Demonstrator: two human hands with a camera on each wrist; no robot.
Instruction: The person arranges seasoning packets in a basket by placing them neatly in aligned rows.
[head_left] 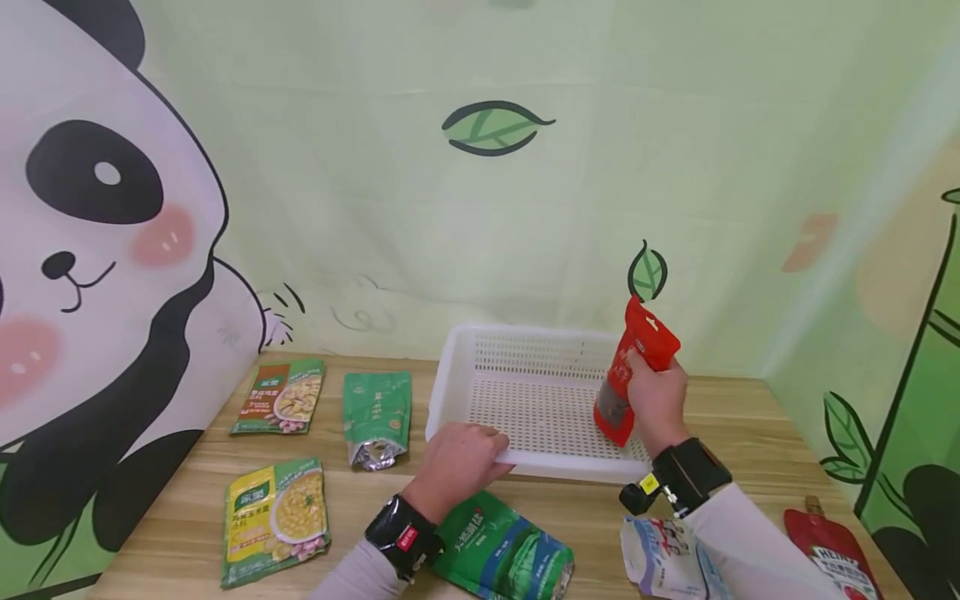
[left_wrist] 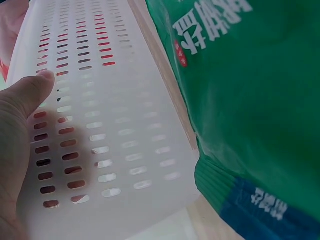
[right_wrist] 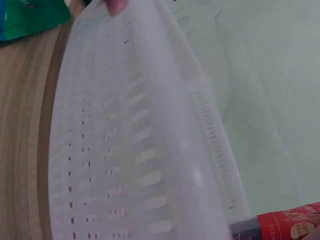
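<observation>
My right hand (head_left: 658, 398) grips a red packet (head_left: 637, 367) with a grey lower part, tilted upright over the right side of a white perforated plastic basket (head_left: 480, 400). In the right wrist view, part of the red packet (right_wrist: 290, 225) shows at the lower right, beyond the basket's wall. My left hand (head_left: 461, 467) holds the basket's front rim near its left corner, the thumb on the outer side and the fingers inside, as the left wrist view shows. Just in front of that hand lies a green pouch (head_left: 510, 550) with white lettering.
Left of the basket lie a green pouch with a silver end (head_left: 377, 417), a soup packet (head_left: 279, 397) and a yellow-green soup packet (head_left: 276, 521). At the front right are a white-blue packet (head_left: 667, 558) and a red Heinz pouch (head_left: 828, 546). A printed curtain (head_left: 360, 208) hangs behind.
</observation>
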